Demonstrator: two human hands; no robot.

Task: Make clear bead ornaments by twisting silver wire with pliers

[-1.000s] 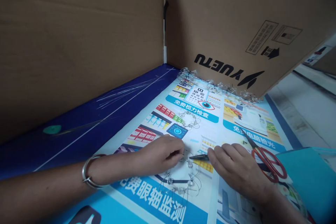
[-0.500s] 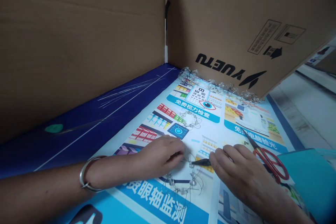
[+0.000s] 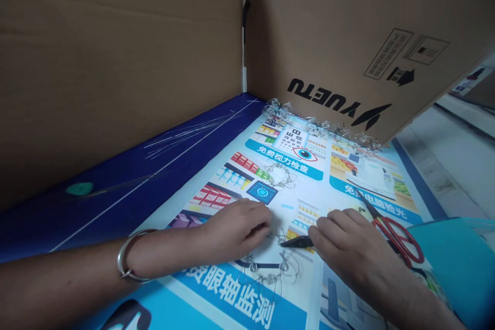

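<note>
from the head camera, the left hand (image 3: 235,229) reaches in from the left, a metal bangle (image 3: 129,255) on its wrist, and its fingers come together on the upper edge of a beaded wire ring (image 3: 266,278). the ring lies flat on a printed poster (image 3: 297,193), with loose wire ends curling off it. the right hand (image 3: 356,252) closes around black needle-nose pliers (image 3: 297,241), covering the handles. their long axis runs almost level across the view, with the tip pointing left and slightly down at the ring's upper right side. the tip is dark and small, so i cannot tell whether the jaws are apart or together. a smaller beaded wire cluster (image 3: 278,175) sits further up the poster. red-handled scissors (image 3: 396,240) lie just beyond the right hand, beside a teal folder (image 3: 452,268). a crinkled clear beaded strand (image 3: 320,128) runs along the foot of a cardboard panel (image 3: 348,26) printed with yuetu.
</note>
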